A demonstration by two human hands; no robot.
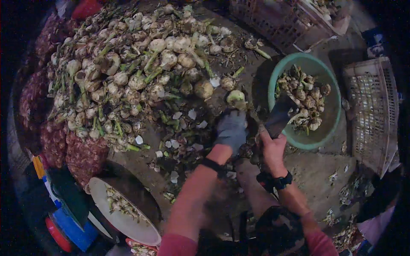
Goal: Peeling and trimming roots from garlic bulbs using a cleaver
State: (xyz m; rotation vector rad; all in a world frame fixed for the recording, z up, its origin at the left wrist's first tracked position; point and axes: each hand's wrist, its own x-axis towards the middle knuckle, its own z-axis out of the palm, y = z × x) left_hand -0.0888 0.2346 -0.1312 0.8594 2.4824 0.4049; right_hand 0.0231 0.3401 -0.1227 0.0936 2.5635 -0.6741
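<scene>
My left hand (231,129), in a grey-blue glove, is at a pale garlic bulb (236,97), its fingertips closed against the near side. To its right, my bare right hand (273,145) grips a broad, dark-bladed knife (281,116); most of its handle is hidden by the fingers. The blade overlaps the left rim of a green basin (307,145), which holds several trimmed garlic bulbs (309,99). A large heap of garlic with stems (137,70) spreads over the ground on the left, beyond my left hand.
White trimmings (174,144) and cut stems litter the ground before me. Plastic crates stand at the right (371,115) and far right (272,22). Filled red mesh sacks (85,153) border the heap. A pale basin (128,224) with scraps sits at lower left.
</scene>
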